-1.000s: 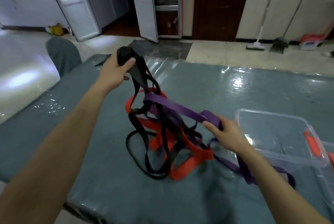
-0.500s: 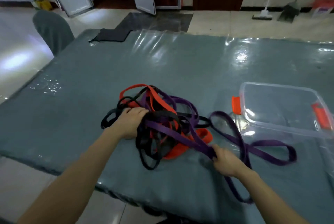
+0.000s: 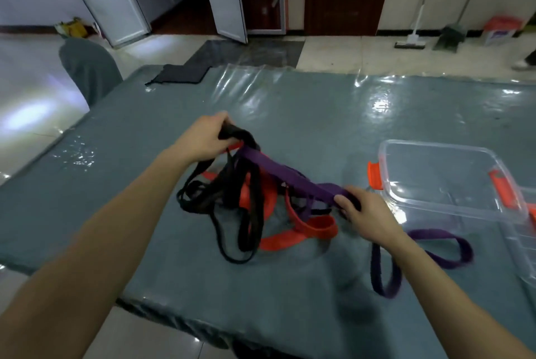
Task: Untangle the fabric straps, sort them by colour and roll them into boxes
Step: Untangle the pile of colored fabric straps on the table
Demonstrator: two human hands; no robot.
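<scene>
Your left hand [image 3: 207,138] has lifted, fingers curled round the black straps [image 3: 255,208] hanging below them; your right hand [image 3: 367,215] still pinches the purple strap [image 3: 278,168], now taut between your fingers.

Two bare arms show. The left forearm [image 3: 101,228] fills the lower left of the frame, the right forearm [image 3: 452,289] the lower right. Both look broad at the frame's edge and slim at the wrists. The left hand [image 3: 207,138] and right hand [image 3: 369,215] are bare too, fingers [image 3: 343,202] included.
</scene>
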